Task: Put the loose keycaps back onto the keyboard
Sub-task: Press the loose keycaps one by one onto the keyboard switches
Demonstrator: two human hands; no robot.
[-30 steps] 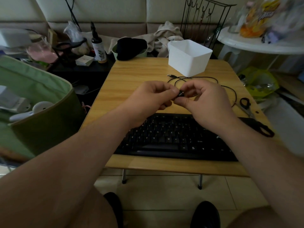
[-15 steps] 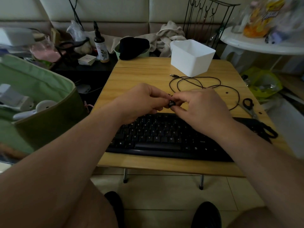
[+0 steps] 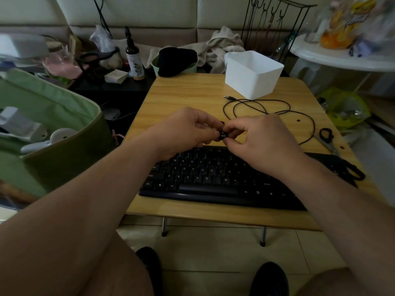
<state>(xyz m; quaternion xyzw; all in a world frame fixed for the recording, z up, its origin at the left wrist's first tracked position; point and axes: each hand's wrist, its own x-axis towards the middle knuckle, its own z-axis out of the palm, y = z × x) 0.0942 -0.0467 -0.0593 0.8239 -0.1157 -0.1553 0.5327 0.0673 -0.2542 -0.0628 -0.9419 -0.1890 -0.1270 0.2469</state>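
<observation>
Above keyboard (image 3: 213, 178) far edge, left hand (image 3: 181, 131) and right hand (image 3: 263, 139) pinch one keycap (image 3: 223, 134), still unseated.

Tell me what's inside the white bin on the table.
The white bin is open-topped, but only its bare inner walls show. Its near wall hides the bottom, so any contents there cannot be seen.

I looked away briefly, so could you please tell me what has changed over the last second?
Both hands, left hand and right hand, came slightly nearer the black computer keyboard, turning the small black keycap they pinch so its printed face shows. Keyboard, white plastic bin and black cable stayed put.
</observation>
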